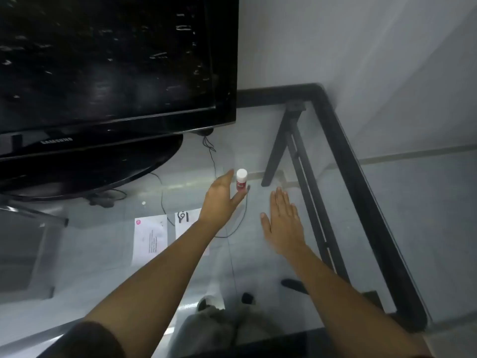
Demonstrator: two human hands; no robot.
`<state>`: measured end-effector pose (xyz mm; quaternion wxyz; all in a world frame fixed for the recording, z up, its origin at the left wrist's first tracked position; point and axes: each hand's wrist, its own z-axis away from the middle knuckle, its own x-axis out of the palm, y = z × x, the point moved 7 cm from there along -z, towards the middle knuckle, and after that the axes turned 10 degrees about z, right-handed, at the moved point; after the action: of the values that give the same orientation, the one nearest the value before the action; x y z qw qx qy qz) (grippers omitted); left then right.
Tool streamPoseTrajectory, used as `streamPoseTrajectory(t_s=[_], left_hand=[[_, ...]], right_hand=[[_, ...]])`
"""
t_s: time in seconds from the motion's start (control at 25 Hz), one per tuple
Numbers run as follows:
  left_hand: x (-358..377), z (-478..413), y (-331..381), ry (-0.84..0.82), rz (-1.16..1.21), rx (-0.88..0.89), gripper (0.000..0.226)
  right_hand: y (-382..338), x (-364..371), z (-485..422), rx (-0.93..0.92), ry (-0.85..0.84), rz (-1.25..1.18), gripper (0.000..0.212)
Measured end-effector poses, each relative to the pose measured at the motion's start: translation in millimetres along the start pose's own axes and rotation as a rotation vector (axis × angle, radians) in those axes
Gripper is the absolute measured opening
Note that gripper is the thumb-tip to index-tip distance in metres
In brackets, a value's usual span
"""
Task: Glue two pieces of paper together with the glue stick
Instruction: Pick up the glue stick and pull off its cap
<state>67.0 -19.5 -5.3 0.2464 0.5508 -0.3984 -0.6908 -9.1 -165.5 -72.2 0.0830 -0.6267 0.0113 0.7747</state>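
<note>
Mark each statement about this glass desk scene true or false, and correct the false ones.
1. The glue stick stands upright with its white cap on. True.
2. The right hand is gripping the glue stick. False: it is spread flat and empty, apart from the stick.
3. The left hand is open beside the glue stick. True.
4. The two papers are stacked on each other. False: they lie side by side, the second partly under the left forearm.
5. The monitor shows a bright picture. False: its screen is dark.
</note>
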Motion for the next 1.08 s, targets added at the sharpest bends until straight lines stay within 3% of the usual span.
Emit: streamPoseTrajectory(t_s=[0.24,0.44,0.52,0.6,0.72,0.92,1.08], left_hand=[[7.8,-11.0,-1.0,0.073,0.083,-0.044,0.024],[-1.3,3.5,-2.4,-0.022,0.202,-0.039,0.037],[-13.4,12.6,-6.0,0.019,0.281,-0.063,0.030],[-22.6,19.4,-8.5,0.050,0.340,-0.072,0.019],[-27.4,24.0,-3.7,0.026,0.335,-0.038,0.018],[-27.1,24.4,2.0,-0.063,0.276,0.023,0.019],[-33.2,24.2,-6.6,-0.053,0.291,-0.025,0.019]], right_hand=[[1.4,1.7,1.9,-0.001,0.066,0.018,0.063],[-0.3,-8.9,0.6,0.021,0.036,-0.026,0.061],[2.2,-30.2,-9.4,0.114,0.059,-0.231,0.053],[0.3,-54.1,-20.3,0.208,0.027,-0.661,0.040],[-19.7,-80.6,-30.6,0.161,-0.076,-1.053,0.037],[-44.3,-96.1,-38.8,-0.007,-0.104,-1.001,0.012],[-29.7,-99.4,-51.1,0.092,0.003,-1.050,0.009]])
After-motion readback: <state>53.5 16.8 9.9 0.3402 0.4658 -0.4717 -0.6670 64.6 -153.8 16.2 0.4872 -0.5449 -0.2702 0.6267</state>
